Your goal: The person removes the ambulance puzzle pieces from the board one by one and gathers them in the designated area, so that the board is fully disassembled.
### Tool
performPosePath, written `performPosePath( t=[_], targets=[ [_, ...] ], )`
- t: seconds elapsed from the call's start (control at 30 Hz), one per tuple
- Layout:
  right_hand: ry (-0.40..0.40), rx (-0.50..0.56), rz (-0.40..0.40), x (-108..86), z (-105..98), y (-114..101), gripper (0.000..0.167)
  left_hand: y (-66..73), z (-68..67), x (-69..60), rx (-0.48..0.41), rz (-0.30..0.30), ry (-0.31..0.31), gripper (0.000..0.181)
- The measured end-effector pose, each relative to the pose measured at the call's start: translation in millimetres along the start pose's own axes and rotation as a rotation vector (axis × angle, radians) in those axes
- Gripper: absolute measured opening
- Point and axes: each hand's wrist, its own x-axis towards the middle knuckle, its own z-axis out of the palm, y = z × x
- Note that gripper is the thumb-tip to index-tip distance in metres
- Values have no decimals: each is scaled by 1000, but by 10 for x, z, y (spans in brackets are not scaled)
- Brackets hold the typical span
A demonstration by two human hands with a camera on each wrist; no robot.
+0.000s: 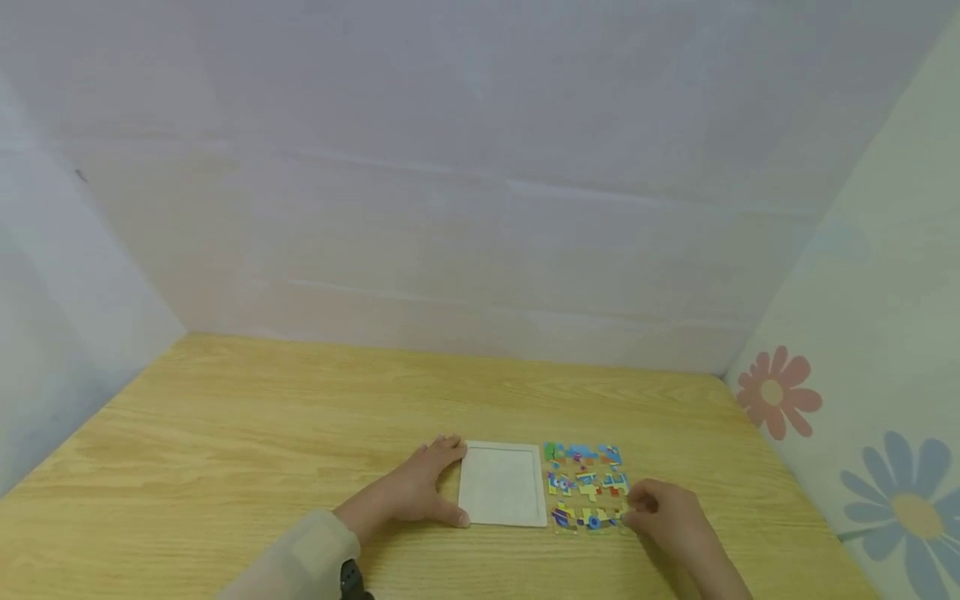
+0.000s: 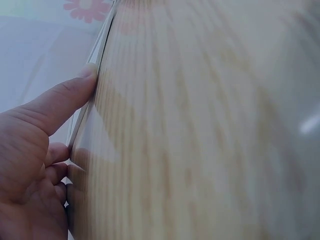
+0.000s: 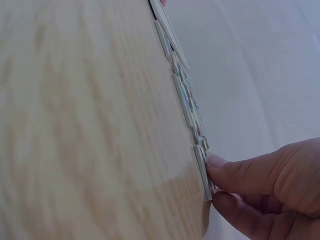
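A square white puzzle tray [image 1: 502, 485] lies flat on the table with nothing in its recess. My left hand [image 1: 423, 487] spreads along its left side, thumb at the near corner and fingertips by the far one. The left wrist view shows the thumb [image 2: 75, 92] touching the tray's edge. Colourful jigsaw pieces [image 1: 588, 482] lie in spaced rows just right of the tray. At their near right corner, my right hand [image 1: 667, 510] pinches a puzzle piece [image 3: 202, 172] between thumb and forefinger; the piece is still down at table level. Its picture is mostly hidden.
The wooden table [image 1: 300, 417] meets a pale back wall [image 1: 450, 250]. At the right stands a side wall with a red flower [image 1: 772, 392] and a blue flower [image 1: 911, 508] printed on it. A dark wristband [image 1: 352, 579] sits at my left sleeve.
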Motion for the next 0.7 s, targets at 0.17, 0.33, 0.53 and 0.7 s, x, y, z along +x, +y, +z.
performPosePath(
  t=[0.17, 0.33, 0.53, 0.7],
  targets=[
    [-2, -12, -9, 16, 0, 8, 21, -9, 1, 20, -4, -6, 0, 99],
    [-4, -12, -7, 18, -13, 5, 21, -34, -5, 33, -27, -21, 4, 99],
    [2, 6, 4, 10, -58, -13, 18, -72, -17, 9, -64, -34, 10, 99],
    [52, 29, -31, -7, -188, -149, 23, -116, -40, -43, -109, -49, 70, 96]
  ],
)
